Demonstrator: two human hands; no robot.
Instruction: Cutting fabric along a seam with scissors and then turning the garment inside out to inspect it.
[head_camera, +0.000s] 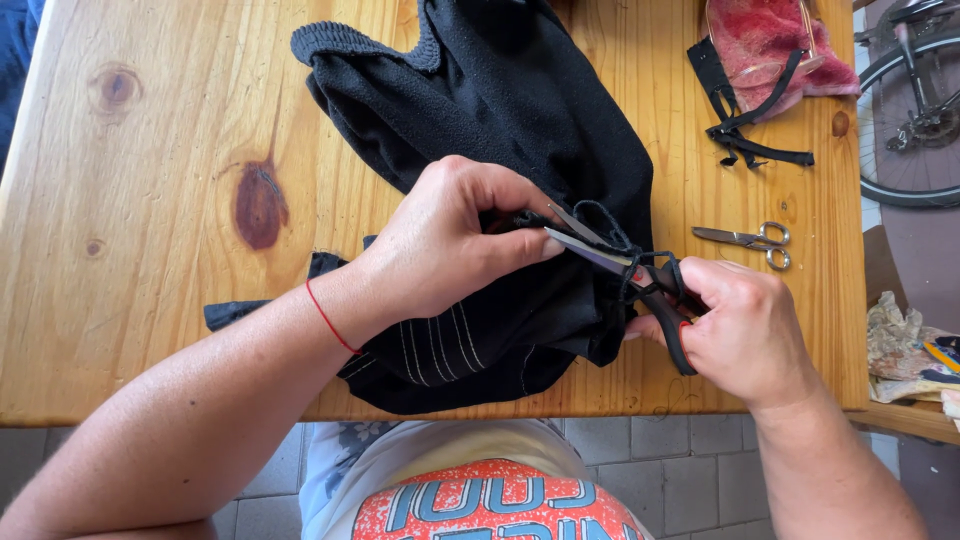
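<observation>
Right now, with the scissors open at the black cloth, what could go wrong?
1. The left hand pinches the black knitted garment right beside the open blades of the black-handled scissors, so a fingertip might get nicked.
2. Dark cord loops around the handles in the right hand; it could snag the cut.

We look down on a pale wooden desk (150, 250) with dark knots near its left edge, lit by even daylight. Below its near edge we see a floor of grey square tiles (690, 470). Past the desk's far right corner, a bicycle wheel (905, 120) stands on a reddish-brown floor.
</observation>
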